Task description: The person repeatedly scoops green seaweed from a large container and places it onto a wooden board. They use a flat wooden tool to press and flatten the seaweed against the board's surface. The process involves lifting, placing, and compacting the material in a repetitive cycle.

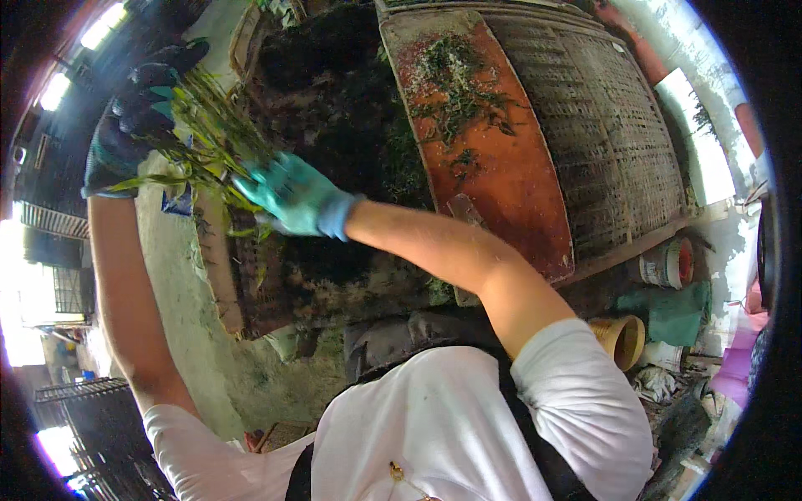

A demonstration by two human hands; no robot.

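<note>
A bunch of green leafy stalks (pixel 216 122) is held at its upper end by my left hand (pixel 141 119), in a dark glove with a knit cuff, at the upper left. Over the lower leaves lies my right hand (pixel 294 191), in a teal glove with a blue cuff; its fingers are blurred and their grip is unclear. Beneath the stalks and to their right spreads a dark mass of plant matter (pixel 338 144). An orange-red board (pixel 514 181) slants beside it, bearing chopped green leaves (pixel 454 87) and pale bits.
A woven slatted panel (pixel 601 125) lies right of the board. Lower right are a bucket on its side (pixel 667 263), a yellowish container (pixel 620 341) and green sheeting (pixel 680 313). A dark barred rack (pixel 81 391) stands lower left, beyond the concrete floor (pixel 175 300).
</note>
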